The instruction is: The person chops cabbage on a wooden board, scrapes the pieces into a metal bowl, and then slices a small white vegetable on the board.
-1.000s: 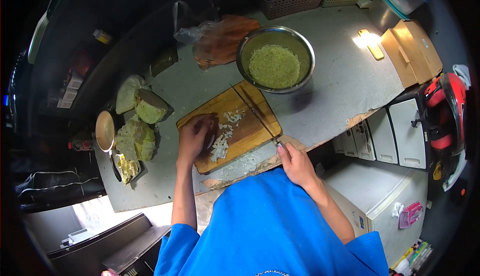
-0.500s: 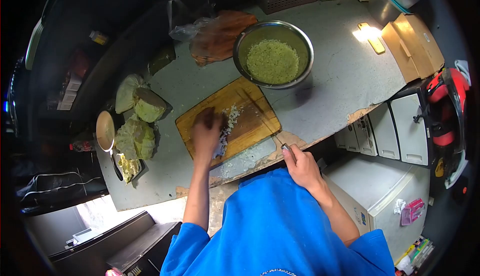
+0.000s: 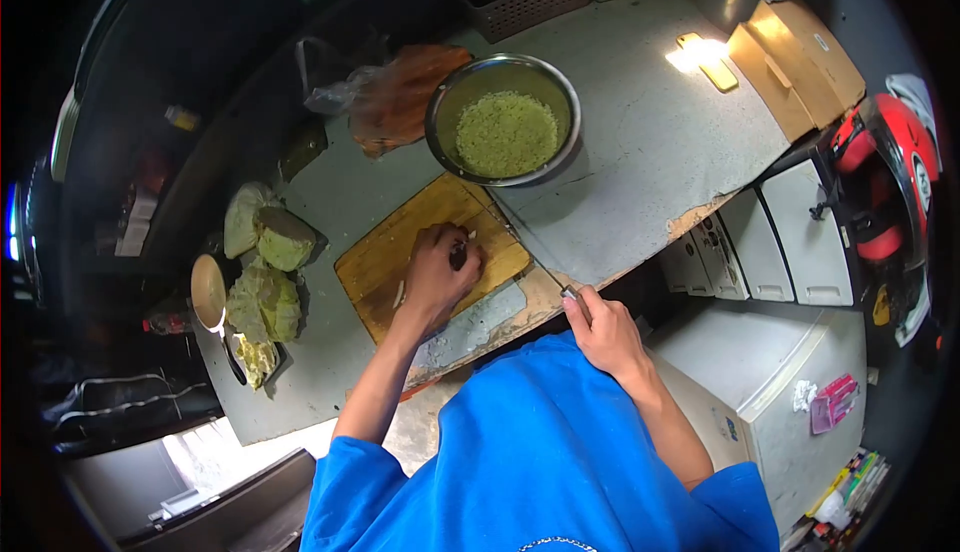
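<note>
Left hand [image 3: 437, 274] cupped over chopped pale cabbage bits [image 3: 462, 249] on brown wooden cutting board [image 3: 385, 252]; right hand [image 3: 604, 327] gripping thin steel knife [image 3: 535, 257]; no readable writing anywhere

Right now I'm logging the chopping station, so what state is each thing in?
Steel bowl: upright, holding chopped cabbage.
Cutting board: flat, a few cabbage bits on it.
Knife: gripped by right hand, blade low over the board.
Left hand: closed over chopped cabbage.
Cabbage pieces: cut, uncut parts waiting.
</note>
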Available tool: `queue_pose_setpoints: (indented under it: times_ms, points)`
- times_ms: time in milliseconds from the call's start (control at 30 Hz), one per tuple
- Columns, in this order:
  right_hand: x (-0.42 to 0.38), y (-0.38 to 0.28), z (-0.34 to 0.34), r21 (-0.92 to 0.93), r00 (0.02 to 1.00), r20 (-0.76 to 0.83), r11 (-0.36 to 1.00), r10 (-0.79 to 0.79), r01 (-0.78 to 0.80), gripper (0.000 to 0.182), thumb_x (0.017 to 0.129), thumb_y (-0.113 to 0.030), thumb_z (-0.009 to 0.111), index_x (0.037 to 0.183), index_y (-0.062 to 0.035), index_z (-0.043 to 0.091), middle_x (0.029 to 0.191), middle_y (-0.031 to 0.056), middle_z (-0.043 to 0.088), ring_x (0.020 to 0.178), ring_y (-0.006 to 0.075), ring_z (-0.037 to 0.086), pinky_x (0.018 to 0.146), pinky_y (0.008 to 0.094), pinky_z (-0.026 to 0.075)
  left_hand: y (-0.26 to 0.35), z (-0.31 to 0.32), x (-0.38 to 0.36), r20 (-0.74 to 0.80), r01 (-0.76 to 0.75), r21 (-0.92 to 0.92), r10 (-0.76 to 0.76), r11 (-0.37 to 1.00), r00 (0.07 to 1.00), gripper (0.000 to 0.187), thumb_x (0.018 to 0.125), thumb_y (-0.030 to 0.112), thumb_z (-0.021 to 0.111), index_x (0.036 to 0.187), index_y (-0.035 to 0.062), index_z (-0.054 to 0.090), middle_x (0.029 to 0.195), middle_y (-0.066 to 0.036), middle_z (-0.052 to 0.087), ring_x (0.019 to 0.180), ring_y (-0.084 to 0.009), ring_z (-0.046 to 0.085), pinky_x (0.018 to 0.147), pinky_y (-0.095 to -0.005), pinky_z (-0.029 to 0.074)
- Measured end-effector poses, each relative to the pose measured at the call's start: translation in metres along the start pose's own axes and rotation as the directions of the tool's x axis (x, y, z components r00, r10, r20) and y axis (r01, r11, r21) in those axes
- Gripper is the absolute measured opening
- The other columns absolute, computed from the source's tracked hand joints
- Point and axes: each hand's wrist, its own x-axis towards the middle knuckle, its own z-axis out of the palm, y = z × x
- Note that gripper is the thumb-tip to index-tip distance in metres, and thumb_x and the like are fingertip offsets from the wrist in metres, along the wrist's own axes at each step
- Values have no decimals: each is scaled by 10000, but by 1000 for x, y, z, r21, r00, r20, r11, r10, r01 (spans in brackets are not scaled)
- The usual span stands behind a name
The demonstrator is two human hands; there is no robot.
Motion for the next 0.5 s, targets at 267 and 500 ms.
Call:
queue_pose_setpoints:
  times_ms: [267, 500]
  points:
    - [-9, 12, 2, 19, 1000, -14, 1000, -10, 10, 307, 1051, -306, 566, 980, -8, 582, 692, 244, 661, 703, 484, 665, 613, 552, 516, 1, 1, 12, 179, -327, -28, 326, 945, 928, 254, 880, 202, 690, 1067, 31, 703, 1100, -168, 674, 1038, -378, 619, 935, -471, 492]
    - [-8, 5, 5, 27, 998, 65, 1000, -6, 4, 330, 1055, -329, 555, 964, -14, 584, 692, 251, 659, 709, 488, 661, 628, 567, 511, -9, -32, -83, -146, 224, -80, -233, 971, 961, 443, 873, 261, 797, 1222, 22, 664, 1239, -192, 645, 1174, -368, 603, 1011, -445, 481]
